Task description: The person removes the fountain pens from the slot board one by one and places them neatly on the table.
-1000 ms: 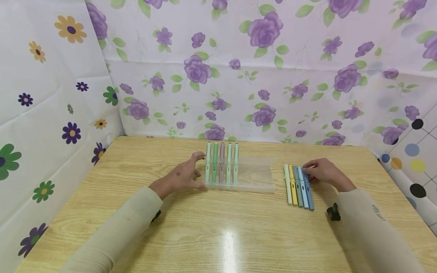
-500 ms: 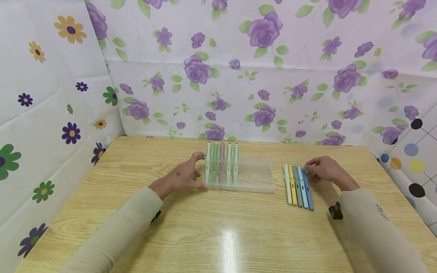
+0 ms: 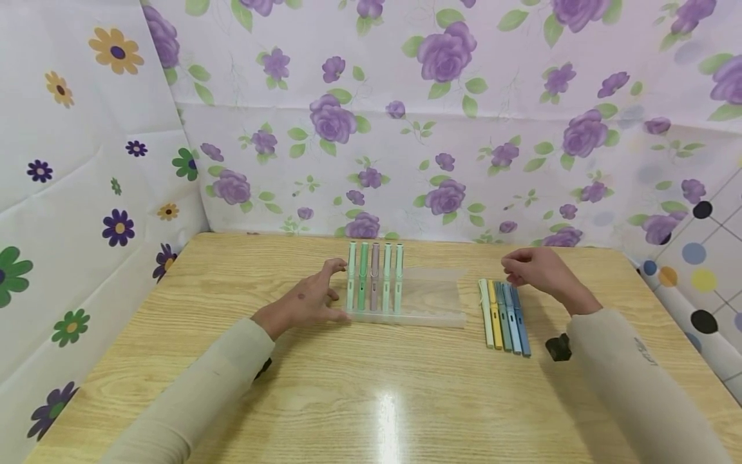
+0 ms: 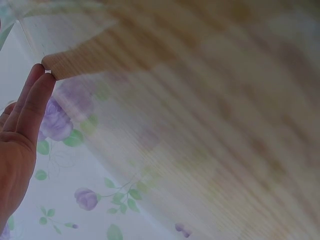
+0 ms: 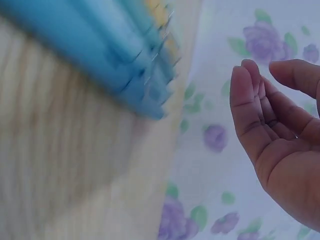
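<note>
right hand [image 3: 536,269] had shifted up past the loose pens' far ends, thumb and fingers parted, holding nothing. left fingers, spread, touched the clear rack [image 3: 420,319]. five loose pens [image 3: 506,322] lay right of it on the surface [image 3: 313,386]. steadying the rack and pinching singly seemed wise.

white glare is streaking the pale wood-grained table [image 3: 324,393]; in the right wrist view, slim blue pens [image 5: 82,57] are blurring.

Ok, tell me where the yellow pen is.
In the head view, the yellow pen lies right of the clear holder, between the pale pen and the grey-green pen.
</note>
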Available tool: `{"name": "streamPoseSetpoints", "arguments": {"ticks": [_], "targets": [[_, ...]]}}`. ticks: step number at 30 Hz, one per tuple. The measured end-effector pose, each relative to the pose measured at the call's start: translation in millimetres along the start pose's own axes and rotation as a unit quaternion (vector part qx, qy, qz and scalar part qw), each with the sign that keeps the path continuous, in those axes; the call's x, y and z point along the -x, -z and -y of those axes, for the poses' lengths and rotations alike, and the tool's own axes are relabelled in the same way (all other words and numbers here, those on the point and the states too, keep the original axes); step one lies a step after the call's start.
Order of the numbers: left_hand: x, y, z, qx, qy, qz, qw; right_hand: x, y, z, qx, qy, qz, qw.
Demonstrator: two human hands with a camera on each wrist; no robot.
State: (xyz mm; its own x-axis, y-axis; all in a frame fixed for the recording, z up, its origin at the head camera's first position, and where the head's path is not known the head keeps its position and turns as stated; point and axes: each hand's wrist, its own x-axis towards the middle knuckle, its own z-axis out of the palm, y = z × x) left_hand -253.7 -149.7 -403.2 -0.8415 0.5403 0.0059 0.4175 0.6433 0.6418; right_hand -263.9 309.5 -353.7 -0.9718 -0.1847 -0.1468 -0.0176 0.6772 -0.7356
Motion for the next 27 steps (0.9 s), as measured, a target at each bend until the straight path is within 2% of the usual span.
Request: {"name": "streamPoseSetpoints", "arguments": {"ticks": [6, 13, 17, 27], "targets": [[0.6, 0.6, -0.2, 0.002, 0.001, 0.000, 1.0000, -4.2, -11.0, 27.5, -0.014, 0.024, -0.004, 0.9996], [1.1, -0.4, -0.7, 0.004, -0.002, -0.004, 1.0000, -10.3, -28.1, 53.7, -0.012, 0.069, -0.006, 0.9975], [1.3, -0.5, -1.0, 0.003, -0.004, -0.005, 1.0000, -14.6, -39.0, 62.5, -0.014, 0.094, -0.006, 0.9955], [1.7, 0.4, -2.8, 0.004, 0.003, -0.004, 1.0000, -21.3, -59.3, 82.5, -0.017, 0.118, -0.008, 0.9928]]}}
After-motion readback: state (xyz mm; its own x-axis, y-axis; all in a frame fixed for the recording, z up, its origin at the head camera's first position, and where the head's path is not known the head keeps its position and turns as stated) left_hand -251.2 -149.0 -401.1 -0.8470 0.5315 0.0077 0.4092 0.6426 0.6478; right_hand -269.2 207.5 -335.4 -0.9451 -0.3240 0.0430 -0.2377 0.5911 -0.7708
